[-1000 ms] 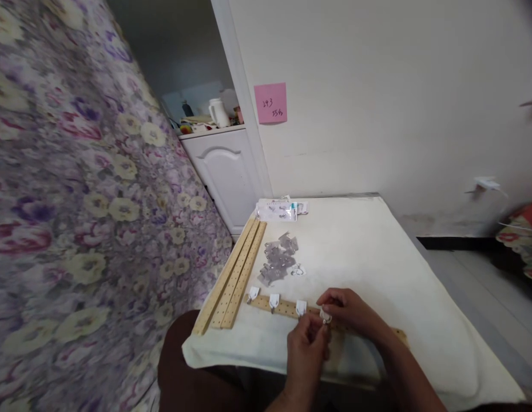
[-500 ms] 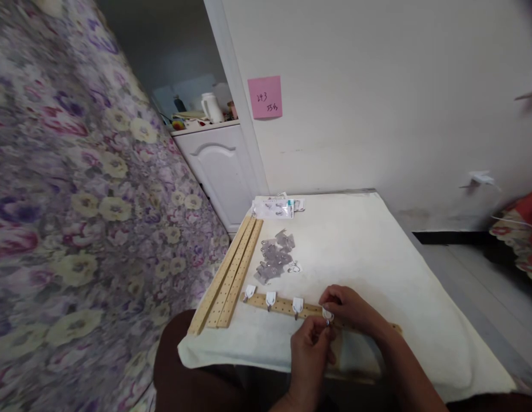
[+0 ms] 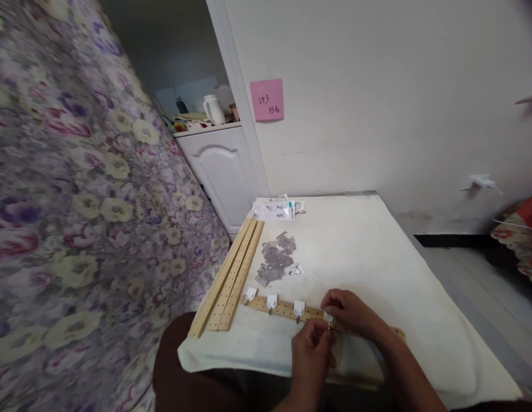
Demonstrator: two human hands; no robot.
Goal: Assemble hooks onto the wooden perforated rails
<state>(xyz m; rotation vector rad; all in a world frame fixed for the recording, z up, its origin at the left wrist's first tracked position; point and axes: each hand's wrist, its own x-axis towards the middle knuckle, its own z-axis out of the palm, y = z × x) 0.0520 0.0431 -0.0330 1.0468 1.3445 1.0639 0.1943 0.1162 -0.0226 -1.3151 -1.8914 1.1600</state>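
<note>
A perforated wooden strip (image 3: pixel 287 309) lies across the near part of the white-covered table (image 3: pixel 377 257). Three white hooks (image 3: pixel 272 301) are stuck along it. My right hand (image 3: pixel 349 312) pinches a fourth white hook (image 3: pixel 328 317) against the strip. My left hand (image 3: pixel 311 346) is closed just below it, fingertips touching the same hook. A pile of loose clear hooks (image 3: pixel 277 260) lies a little beyond the strip.
Several more perforated wooden strips (image 3: pixel 231 274) lie side by side along the table's left edge. A hook package (image 3: pixel 277 209) sits at the far edge by the wall. A floral curtain (image 3: pixel 77 200) hangs on the left. A pink note (image 3: pixel 266 99) is on the wall.
Both hands stay on the fourth hook at the strip, barely shifting. The view itself wobbles slightly.
</note>
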